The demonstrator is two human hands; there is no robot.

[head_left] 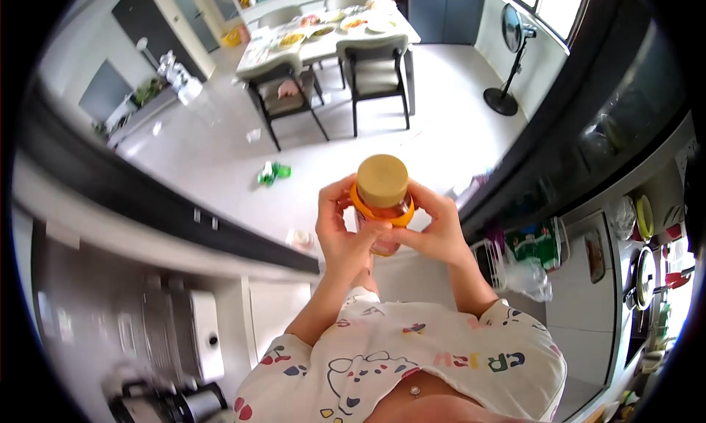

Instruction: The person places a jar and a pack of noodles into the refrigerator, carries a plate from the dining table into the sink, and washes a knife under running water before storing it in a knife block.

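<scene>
A jar with a gold lid and an orange band round its neck is held upright in front of the chest. My left hand wraps its left side, with the thumb across the front. On the right side, my right hand grips it, its thumb meeting the other near the label. The lid sits on the jar. Fingers hide part of the label, and its print is too small to read.
Ahead stand a dining table with dishes and chairs. A green item lies on the floor. A fan stands at the back right. Dark door frames flank both sides; a kitchen counter is at the right.
</scene>
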